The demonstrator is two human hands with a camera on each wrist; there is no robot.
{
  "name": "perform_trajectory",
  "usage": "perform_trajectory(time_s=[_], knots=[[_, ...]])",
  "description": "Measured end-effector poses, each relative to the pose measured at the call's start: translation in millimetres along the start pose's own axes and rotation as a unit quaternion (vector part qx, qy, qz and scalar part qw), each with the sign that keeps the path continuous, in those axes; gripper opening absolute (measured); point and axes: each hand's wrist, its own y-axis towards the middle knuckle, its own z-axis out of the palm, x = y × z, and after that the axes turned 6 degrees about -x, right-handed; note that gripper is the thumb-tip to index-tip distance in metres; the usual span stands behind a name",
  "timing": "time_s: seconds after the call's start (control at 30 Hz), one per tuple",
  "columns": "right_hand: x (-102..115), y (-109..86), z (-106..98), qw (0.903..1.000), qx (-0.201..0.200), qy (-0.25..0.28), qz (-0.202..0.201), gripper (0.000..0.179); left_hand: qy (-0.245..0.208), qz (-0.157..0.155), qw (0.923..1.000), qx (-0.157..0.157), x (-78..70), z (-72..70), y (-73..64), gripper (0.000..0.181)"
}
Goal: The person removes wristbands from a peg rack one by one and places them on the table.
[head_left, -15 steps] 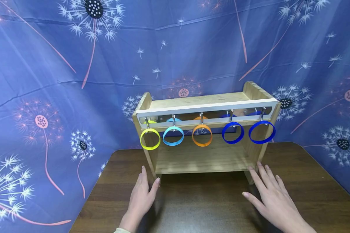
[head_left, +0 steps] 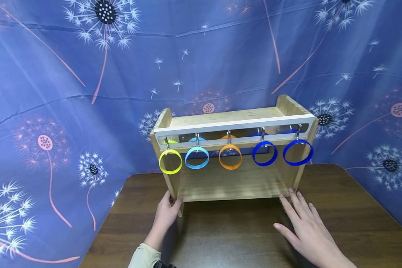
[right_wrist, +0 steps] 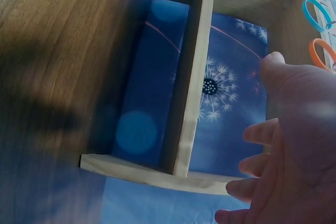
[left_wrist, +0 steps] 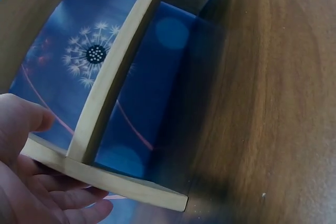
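Observation:
A light wooden shelf (head_left: 232,182) stands upright on the table. My left hand (head_left: 165,216) is at the lower end of its left side panel. In the left wrist view, the thumb (left_wrist: 39,118) lies on the inner side of that panel and the fingers (left_wrist: 73,199) on the outer side, gripping it. My right hand (head_left: 305,227) is held out beside the lower right side panel (head_left: 298,175), fingers spread and fairly straight. In the right wrist view its fingertips come close to the panel; contact cannot be made out.
From hooks on the shelf's white front rail (head_left: 234,124) hang a yellow ring (head_left: 170,172), a light blue ring (head_left: 197,167), an orange ring (head_left: 230,168) and two dark blue rings (head_left: 298,163). Blue dandelion-print cloth (head_left: 120,93) hangs behind the brown wooden table (head_left: 227,234).
My left hand has moved forward onto the left side panel, its fingers passing from straight beside it to around it. The right hand keeps nearly the same pose. The head view has shifted slightly.

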Motion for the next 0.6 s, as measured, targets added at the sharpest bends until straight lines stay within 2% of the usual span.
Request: perform_trajectory(time_s=[0.17,0.23,0.43,0.6], knots=[[1,0.6,0,1.0000,-0.002,-0.001,-0.004,0.078,0.000,-0.006,0.9999,-0.013,2.0,5.4,7.6,0.016],[2,1.2,0,0.9999,-0.006,0.002,-0.008,0.077,-0.008,-0.020,0.9997,-0.015,3.3,7.8,11.3,0.015],[7,3.7,1,0.9996,-0.016,0.014,-0.019,0.079,-0.029,-0.070,0.9970,-0.017,9.2,16.1,21.4,0.020],[10,7.9,1,0.9984,-0.034,0.027,-0.035,0.077,-0.042,-0.088,0.9952,-0.013,14.3,20.6,25.5,0.024]])
